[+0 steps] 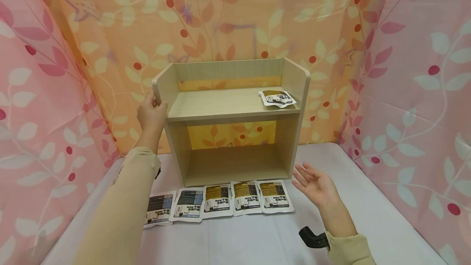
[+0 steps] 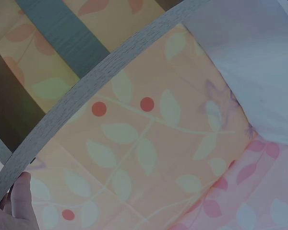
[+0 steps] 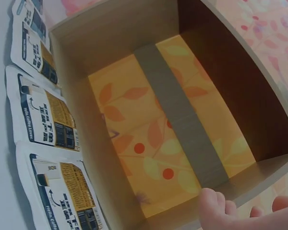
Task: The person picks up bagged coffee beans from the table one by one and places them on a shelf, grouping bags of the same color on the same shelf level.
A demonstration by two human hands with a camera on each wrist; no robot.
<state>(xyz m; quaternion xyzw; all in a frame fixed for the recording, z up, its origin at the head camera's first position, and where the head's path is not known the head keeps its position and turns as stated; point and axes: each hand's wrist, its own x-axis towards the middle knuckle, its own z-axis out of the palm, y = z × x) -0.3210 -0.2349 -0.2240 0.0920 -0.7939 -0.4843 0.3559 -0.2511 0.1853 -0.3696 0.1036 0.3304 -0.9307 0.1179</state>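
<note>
A pale wooden two-tier shelf (image 1: 235,114) stands upright in the head view. My left hand (image 1: 152,113) holds the front edge of its left side panel; in the left wrist view, fingers (image 2: 22,196) show beside that panel edge. My right hand (image 1: 315,185) is palm up with fingers extended, just right of the shelf's lower right corner, holding nothing. One coffee sachet (image 1: 276,98) lies on the right of the upper board. Several more coffee sachets lie in a row before the shelf, brown-labelled ones such as this coffee sachet (image 1: 275,196) on the right and blue-labelled ones on the left.
The shelf rests on a white-covered table (image 1: 250,240). An orange leaf-patterned curtain (image 1: 228,15) hangs behind it, with pink curtains (image 1: 416,93) at both sides. A black band (image 1: 313,238) sits at my right wrist.
</note>
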